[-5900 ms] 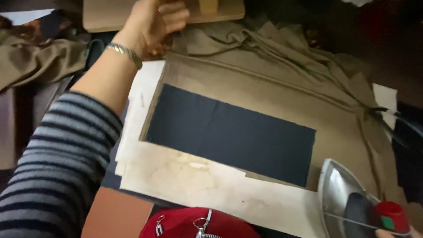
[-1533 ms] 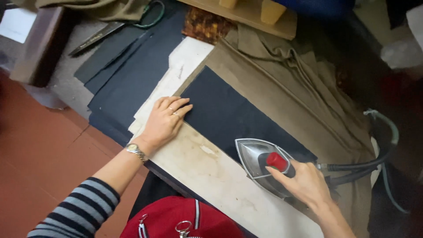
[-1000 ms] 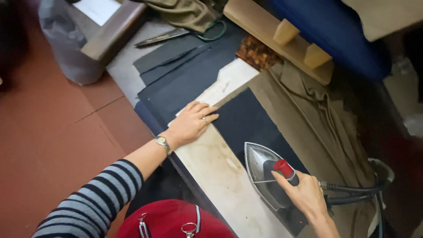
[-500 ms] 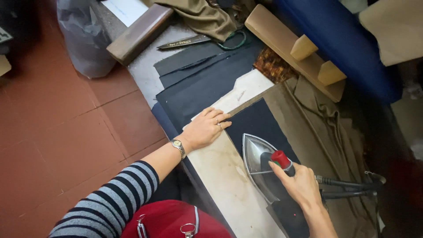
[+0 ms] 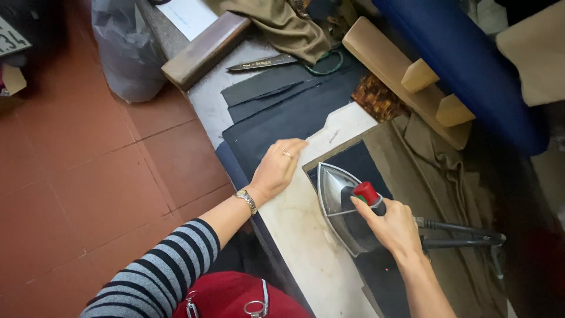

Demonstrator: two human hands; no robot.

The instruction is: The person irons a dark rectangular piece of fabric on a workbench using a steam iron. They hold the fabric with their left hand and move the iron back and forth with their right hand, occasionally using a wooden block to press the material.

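Head view shows the right hand [image 5: 388, 227] gripping the iron [image 5: 344, 203] at five o'clock on the dark cloth [image 5: 359, 162], while the left hand [image 5: 276, 168] lies open, flat on the pale pressing board [image 5: 306, 235] at nine o'clock of the iron.

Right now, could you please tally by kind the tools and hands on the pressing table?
Hands: 2, left hand flat on the pale board, right hand gripping the iron
Irons: 1, iron
Scissors: 1, scissors
Wooden blocks: 1, wooden block
Total: 5
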